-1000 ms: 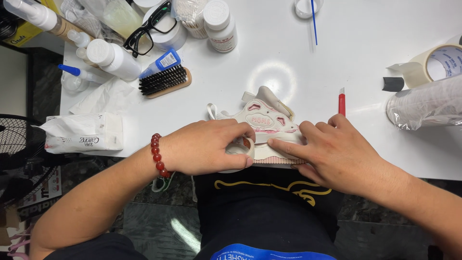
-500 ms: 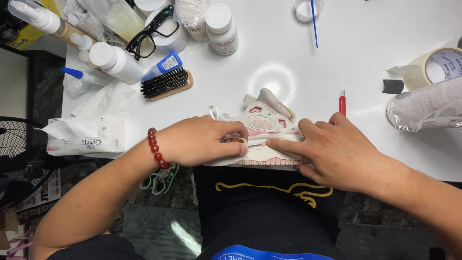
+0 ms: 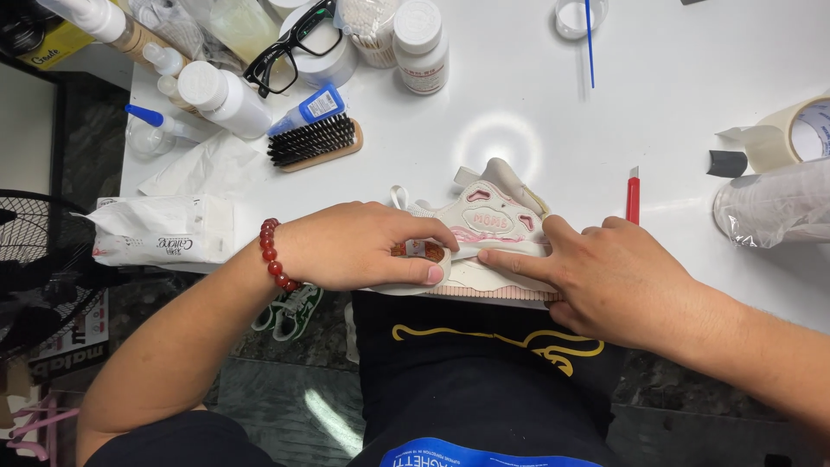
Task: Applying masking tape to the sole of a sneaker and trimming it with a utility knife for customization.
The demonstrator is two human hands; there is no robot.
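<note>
A white and pink sneaker (image 3: 494, 214) lies on its side at the near edge of the white table (image 3: 536, 112). My left hand (image 3: 350, 246), with a red bead bracelet at the wrist, grips a small roll of pale tape (image 3: 422, 252) against the shoe's toe end. A strip of tape runs from the roll along the sole edge. My right hand (image 3: 609, 277) lies flat on the heel side, its index finger stretched out and pressing on that strip. It holds nothing.
A red cutter (image 3: 633, 195) lies just right of the shoe. Far right are a large tape roll (image 3: 791, 134) and a plastic-wrapped bundle (image 3: 769, 207). A brush (image 3: 313, 143), bottles (image 3: 420, 35), glasses (image 3: 290, 39) and a tissue pack (image 3: 164, 229) crowd the left; a fan (image 3: 35, 277) stands below.
My left hand has turned a little, so the tape roll shows between thumb and fingers again. My right index finger has slid left along the shoe's side. The shoe stays put.
</note>
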